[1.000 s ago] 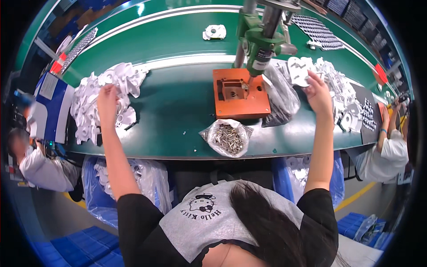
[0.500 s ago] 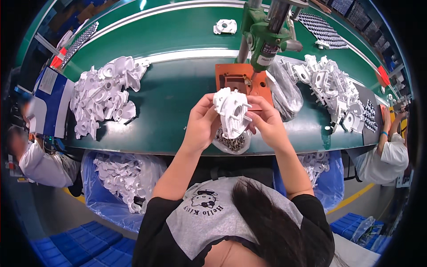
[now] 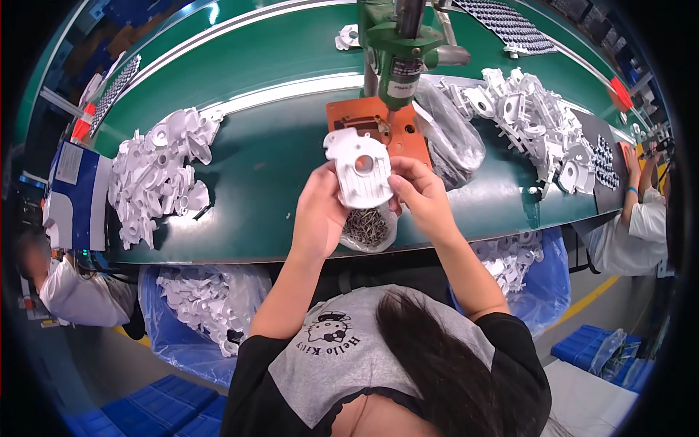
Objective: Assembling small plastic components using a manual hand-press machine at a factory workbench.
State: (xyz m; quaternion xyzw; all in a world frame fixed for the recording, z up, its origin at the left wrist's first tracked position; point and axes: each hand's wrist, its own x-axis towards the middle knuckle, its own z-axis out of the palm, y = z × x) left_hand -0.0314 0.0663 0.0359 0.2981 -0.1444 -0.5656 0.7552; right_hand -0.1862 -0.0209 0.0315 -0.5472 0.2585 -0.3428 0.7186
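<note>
A white plastic housing part (image 3: 368,188) with a round hole and a ribbed face is held up in front of me. My left hand (image 3: 320,207) grips its left edge, the fingers partly hidden behind it. On the other side, my right hand (image 3: 424,200) pinches the right edge between thumb and fingers. Just below the part sits a clear bag of small metal screws or pins (image 3: 366,229). Beyond it stands a green press (image 3: 397,62) over an orange fixture (image 3: 346,113), which the part and my hands partly cover.
Heaps of white parts lie left (image 3: 156,175) and right (image 3: 535,124) on the green table (image 3: 269,160). A plastic bag (image 3: 455,138) rests beside the fixture. Blue lined bins (image 3: 156,320) with white parts stand below the table edge. Other people work at both sides.
Both hands have turned the housing part, so its flatter, ribbed face with the hole now shows more squarely. The whole view has shifted a little; both hands still hold the part.
</note>
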